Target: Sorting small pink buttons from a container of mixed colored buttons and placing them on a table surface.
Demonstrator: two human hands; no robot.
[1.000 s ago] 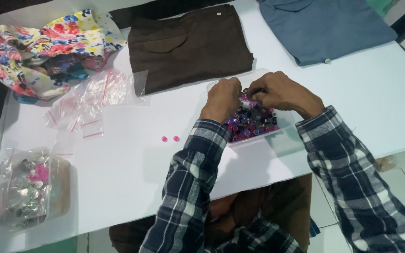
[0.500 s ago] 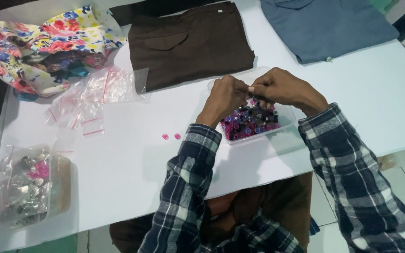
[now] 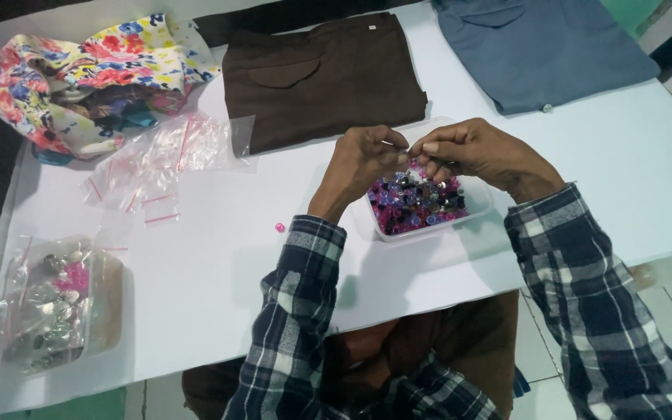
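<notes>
Purple and pink beads fill the shallow clear tray (image 3: 476, 219) right of centre on the white desk (image 3: 219, 264). My left hand (image 3: 361, 165) and right hand (image 3: 472, 155) have risen out of the tray since a second ago and now meet just above it, fingertips pinched together on something too small to tell. One pink bead (image 3: 279, 228) lies loose to the left, near the small clear bags (image 3: 157, 159).

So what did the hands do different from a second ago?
Both hands lifted out of the tray of beads. The left hand and right hand now meet fingertip to fingertip above it, pinching something too small to tell. One pink bead shows on the table where two showed before. The brown cloth, little bags and bagged box stayed put.
</notes>
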